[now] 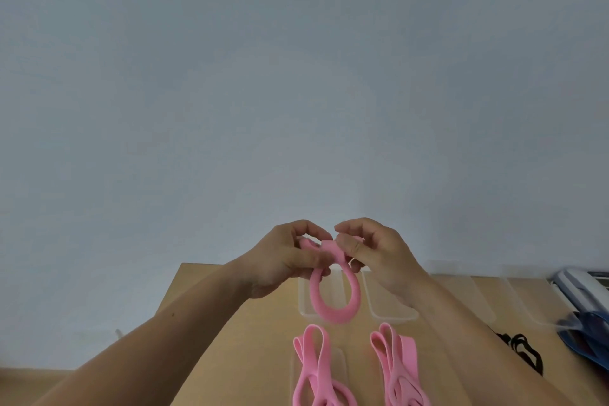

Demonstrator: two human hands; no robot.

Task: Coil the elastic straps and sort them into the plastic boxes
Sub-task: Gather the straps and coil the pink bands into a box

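bare left hand (280, 260), bare right hand (379, 257), mole (173, 314) on left forearm (148, 339).

No text, label, brand, number or sign can be read; the pink elastic straps (333, 314) and the clear plastic boxes (392, 312) show plain surfaces, and the dark panel on the white and blue device (575, 288) at the right edge of the tabletop (230, 323) is too small and blurred to make out
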